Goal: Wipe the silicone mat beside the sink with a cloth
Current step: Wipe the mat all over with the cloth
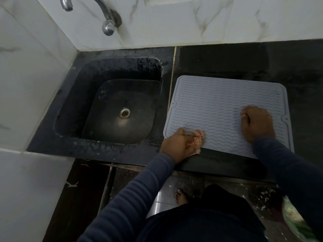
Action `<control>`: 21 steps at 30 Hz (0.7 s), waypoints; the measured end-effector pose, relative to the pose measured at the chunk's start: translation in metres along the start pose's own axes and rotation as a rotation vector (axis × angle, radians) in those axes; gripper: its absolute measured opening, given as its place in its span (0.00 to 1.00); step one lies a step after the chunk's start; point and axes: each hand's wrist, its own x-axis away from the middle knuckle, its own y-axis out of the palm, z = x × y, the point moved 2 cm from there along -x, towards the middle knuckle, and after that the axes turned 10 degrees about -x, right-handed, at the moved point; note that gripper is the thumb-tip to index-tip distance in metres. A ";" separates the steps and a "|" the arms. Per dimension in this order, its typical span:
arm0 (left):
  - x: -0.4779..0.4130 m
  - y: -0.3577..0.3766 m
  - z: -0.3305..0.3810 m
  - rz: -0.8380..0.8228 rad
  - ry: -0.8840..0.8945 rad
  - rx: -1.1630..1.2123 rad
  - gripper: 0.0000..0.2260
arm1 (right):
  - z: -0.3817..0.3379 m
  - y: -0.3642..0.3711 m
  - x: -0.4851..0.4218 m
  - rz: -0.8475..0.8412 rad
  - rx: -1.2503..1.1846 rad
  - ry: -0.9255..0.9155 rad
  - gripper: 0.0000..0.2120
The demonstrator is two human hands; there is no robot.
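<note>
Two hands bear on the silicone mat (218, 95), right of the sink (111, 70) on the bench (297, 67): left hand (176, 144) fingers grasp the cloth (198, 137) at its near-left corner, right hand (257, 123) fingers are clenched, and the far area is probably still to wipe.

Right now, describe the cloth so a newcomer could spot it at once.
Right of the dark sink lies a pale grey ribbed mat on the black counter. At its near left corner the left hand grips the cloth: a small crumpled wad, the only pinkish thing there.
</note>
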 end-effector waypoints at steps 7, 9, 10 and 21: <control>0.025 -0.035 -0.092 0.090 -0.325 -0.136 0.19 | -0.003 -0.002 -0.001 0.000 0.003 0.015 0.12; 0.023 -0.036 -0.081 0.196 -0.232 -0.033 0.18 | -0.006 -0.002 -0.002 -0.002 0.010 0.015 0.12; 0.018 -0.034 -0.067 0.229 -0.176 0.025 0.18 | -0.007 -0.003 -0.002 -0.006 0.014 0.018 0.12; 0.000 -0.022 -0.040 0.090 -0.411 -0.103 0.23 | -0.002 -0.003 -0.002 -0.032 0.018 0.053 0.16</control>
